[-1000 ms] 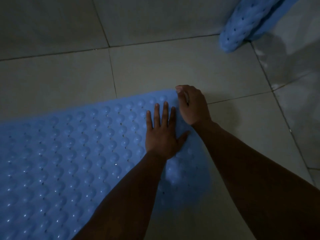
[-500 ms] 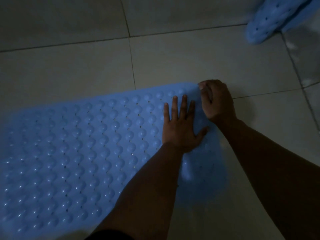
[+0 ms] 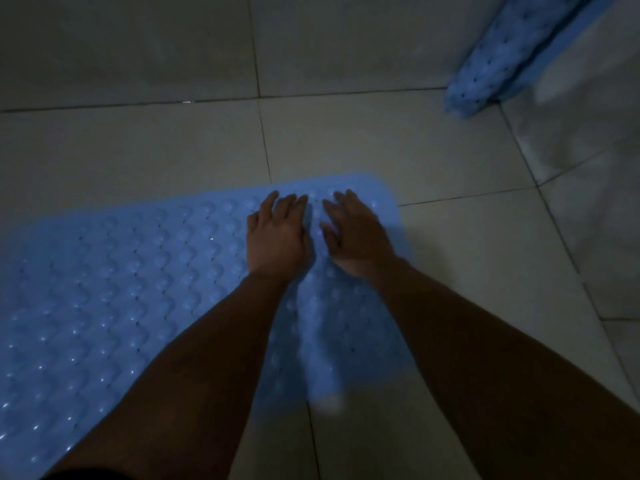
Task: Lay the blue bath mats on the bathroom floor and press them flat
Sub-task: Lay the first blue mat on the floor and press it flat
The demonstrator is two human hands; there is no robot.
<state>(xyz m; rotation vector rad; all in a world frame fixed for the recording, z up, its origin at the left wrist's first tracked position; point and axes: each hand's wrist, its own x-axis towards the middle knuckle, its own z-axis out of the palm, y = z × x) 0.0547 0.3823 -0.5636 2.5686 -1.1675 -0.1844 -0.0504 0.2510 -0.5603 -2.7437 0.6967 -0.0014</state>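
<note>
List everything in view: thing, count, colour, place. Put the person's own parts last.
flat mat: 1, light blue with raised bumps and small holes, spread on the floor from the left edge to the centre.
second mat: 1, blue with small holes, not laid flat, top right corner, partly out of frame.
floor: grey tiles with dark grout lines, across the whole view.
left hand: 1, open, palm down on the flat mat near its far right corner.
right hand: 1, open, palm down on the flat mat, beside the left hand.
forearms: 2, bare, reaching in from the bottom edge.
</note>
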